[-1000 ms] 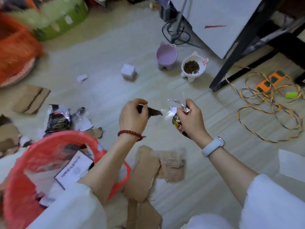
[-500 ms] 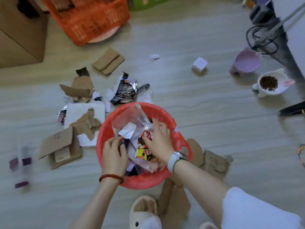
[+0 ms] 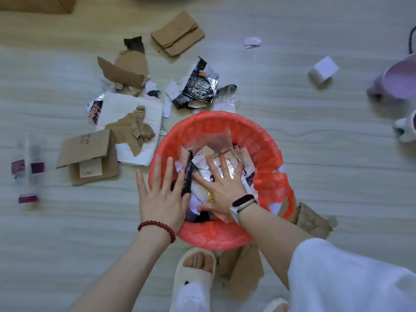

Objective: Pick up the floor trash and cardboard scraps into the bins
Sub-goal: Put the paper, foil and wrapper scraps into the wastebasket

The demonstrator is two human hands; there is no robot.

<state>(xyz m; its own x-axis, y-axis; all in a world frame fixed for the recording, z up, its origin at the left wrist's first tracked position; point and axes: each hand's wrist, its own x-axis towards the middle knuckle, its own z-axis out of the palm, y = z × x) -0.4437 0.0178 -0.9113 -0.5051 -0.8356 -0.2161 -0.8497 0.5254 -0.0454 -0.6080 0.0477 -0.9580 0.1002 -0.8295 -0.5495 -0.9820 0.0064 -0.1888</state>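
I see both hands spread flat, gripping nothing: left hand (image 3: 161,200) and right hand (image 3: 221,188) over the round red-lined bin (image 3: 265,140), seemingly compacting wrappers (image 3: 203,158).

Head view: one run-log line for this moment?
both hands open, pressing wrappers | round red-lined bin part-full | torn brown cardboard scraps on floor

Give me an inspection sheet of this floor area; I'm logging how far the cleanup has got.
Surface: pale wood-look floor, littered.
Job's things: red-lined bin holds wrappers; cardboard scraps and a foil wrapper lie on the floor beyond it.
Clutter: white cube, paper scrap.
Hands: left hand and right hand spread flat over the bin, fingers straight, holding nothing.
Cables: dark cable at right edge.
Surroundings: purple bowl, slipper.
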